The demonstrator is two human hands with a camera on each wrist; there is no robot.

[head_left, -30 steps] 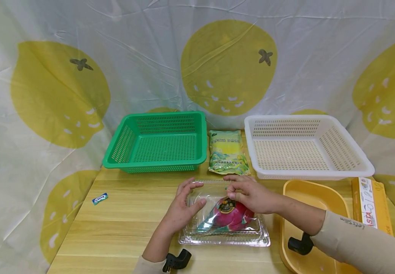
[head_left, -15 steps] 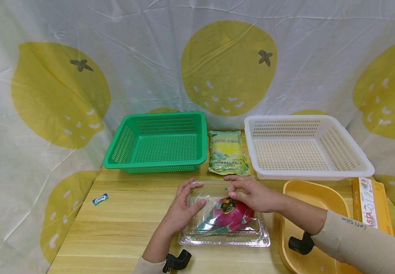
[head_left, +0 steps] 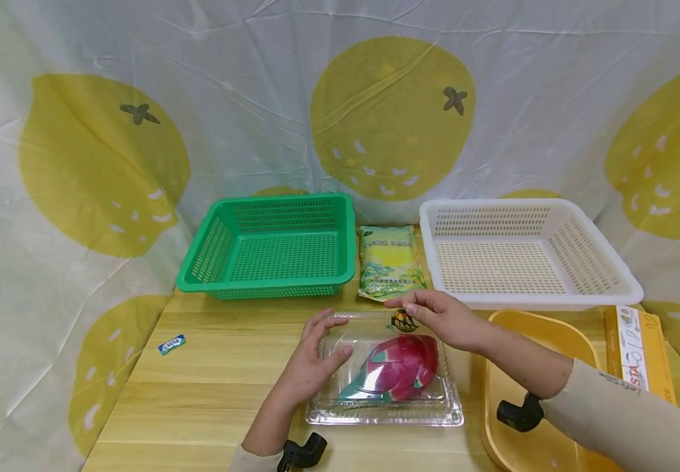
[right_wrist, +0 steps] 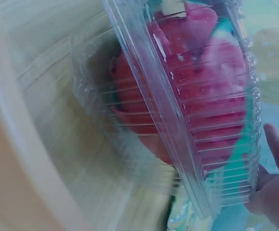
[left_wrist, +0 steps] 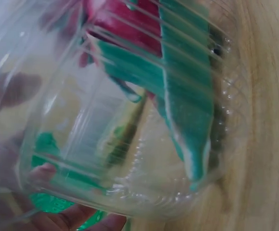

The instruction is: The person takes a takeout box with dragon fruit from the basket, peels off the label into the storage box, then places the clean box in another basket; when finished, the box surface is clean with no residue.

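While a pink-green dragon fruit [head_left: 403, 368] lies inside the clear plastic clamshell box [head_left: 384, 417] on the wooden table [head_left: 210, 393], the left hand [head_left: 312, 364] rests spread against it; farther off, the right hand [head_left: 449, 321] pinches a black-gold label [head_left: 403, 320], seemingly peeling it, which calls next for a clean lift.

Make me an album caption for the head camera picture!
Two hands and a black label at a clear box with dragon fruit inside, green basket and white basket behind.

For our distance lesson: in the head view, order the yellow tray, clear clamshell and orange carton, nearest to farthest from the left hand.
1. Clear clamshell, at the left hand.
2. Yellow tray, right of the clamshell.
3. Orange carton, far right.
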